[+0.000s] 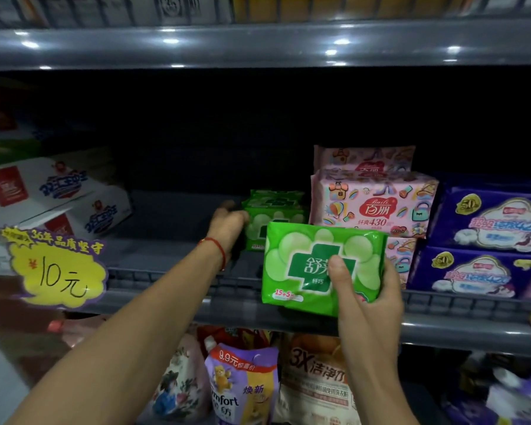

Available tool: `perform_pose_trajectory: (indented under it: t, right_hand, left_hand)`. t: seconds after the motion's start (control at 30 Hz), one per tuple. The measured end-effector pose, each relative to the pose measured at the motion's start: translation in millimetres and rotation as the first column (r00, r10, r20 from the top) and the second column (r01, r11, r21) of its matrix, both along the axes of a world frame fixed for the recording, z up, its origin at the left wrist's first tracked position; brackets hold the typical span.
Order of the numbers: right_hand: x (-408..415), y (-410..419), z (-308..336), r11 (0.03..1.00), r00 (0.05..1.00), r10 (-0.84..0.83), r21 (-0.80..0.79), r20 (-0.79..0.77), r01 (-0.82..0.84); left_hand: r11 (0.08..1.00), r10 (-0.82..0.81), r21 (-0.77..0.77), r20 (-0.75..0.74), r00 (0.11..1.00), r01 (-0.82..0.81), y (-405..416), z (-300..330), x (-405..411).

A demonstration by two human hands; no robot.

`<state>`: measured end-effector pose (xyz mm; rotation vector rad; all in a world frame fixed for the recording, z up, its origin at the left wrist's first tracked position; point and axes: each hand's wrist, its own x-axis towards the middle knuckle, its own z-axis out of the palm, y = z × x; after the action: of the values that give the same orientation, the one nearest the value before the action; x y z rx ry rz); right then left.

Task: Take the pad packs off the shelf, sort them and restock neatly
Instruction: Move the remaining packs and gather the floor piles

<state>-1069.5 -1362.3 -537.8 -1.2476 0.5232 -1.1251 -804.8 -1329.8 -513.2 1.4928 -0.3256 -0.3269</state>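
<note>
My right hand (367, 297) grips a green pad pack (313, 265) in front of the grey shelf (172, 297), thumb across its front. My left hand (227, 223) reaches into the shelf and touches the left side of a small stack of green pad packs (273, 214); whether its fingers curl round a pack cannot be told. To the right of them stand pink pad packs (374, 204), stacked. Purple pad packs (488, 222) are piled at the far right.
White boxes (52, 194) lie at the shelf's left, with a yellow "10" price tag (56, 271) hanging on the rail. The shelf's dark middle lies between boxes and packs. Below hang detergent and softener bags (246, 384). Another shelf edge (258, 44) runs overhead.
</note>
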Motion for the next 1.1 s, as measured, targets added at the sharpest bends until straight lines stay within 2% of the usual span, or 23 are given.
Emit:
perform_pose_trajectory:
  t: [0.03, 0.07, 0.17, 0.23, 0.3, 0.4, 0.57, 0.67, 0.8, 0.9, 0.97, 1.1]
  right_hand:
    - [1, 1, -1, 1.0, 1.0, 0.004, -0.008, -0.003, -0.004]
    - [3, 4, -1, 1.0, 1.0, 0.009, -0.012, -0.006, -0.009]
    - [9, 14, -2, 0.997, 0.998, 0.061, -0.041, 0.006, -0.061]
    - [14, 22, -4, 0.991, 0.993, 0.115, -0.072, -0.014, -0.116]
    - [19, 27, -5, 0.981, 0.987, 0.141, -0.126, -0.08, -0.15]
    - [20, 27, -12, 0.977, 0.972, 0.087, -0.172, -0.217, -0.126]
    - [13, 17, -14, 0.99, 0.985, -0.011, -0.141, -0.17, -0.014]
    - [12, 10, -16, 0.989, 0.982, -0.056, -0.142, -0.18, 0.031]
    - [11, 1, -14, 0.987, 0.973, -0.109, -0.141, -0.201, 0.081]
    - [12, -6, -15, 0.979, 0.962, -0.154, -0.165, -0.227, 0.118]
    - [11, -4, -15, 0.969, 0.948, -0.181, -0.211, -0.26, 0.127]
    - [10, 1, -12, 0.912, 0.908, -0.234, -0.401, -0.347, 0.082]
  left_hand:
    - [0.997, 0.035, -0.065, 0.037, 0.999, -0.032, 13, 3, -15]
    - [0.994, 0.006, -0.109, 0.08, 0.997, 0.003, 31, 3, -33]
    - [0.946, -0.289, -0.087, 0.204, 0.935, 0.311, 75, -4, -90]
    - [0.92, -0.372, -0.059, 0.184, 0.91, 0.388, 92, -6, -112]
    - [0.93, -0.334, -0.105, 0.164, 0.928, 0.353, 101, 0, -114]
    - [0.94, -0.247, -0.2, 0.16, 0.956, 0.276, 107, 11, -95]
    - [0.95, -0.157, -0.235, 0.215, 0.964, 0.207, 92, 22, -64]
    - [0.969, -0.177, -0.131, 0.227, 0.958, 0.21, 75, 9, -48]
    - [0.933, -0.338, 0.213, 0.232, 0.912, 0.291, 64, -8, -37]
    - [0.887, -0.368, 0.406, 0.333, 0.868, 0.22, 55, -3, -39]
    - [0.884, -0.355, 0.425, 0.341, 0.87, 0.194, 51, -3, -38]
    - [0.901, -0.333, 0.378, 0.292, 0.896, 0.212, 44, -6, -34]
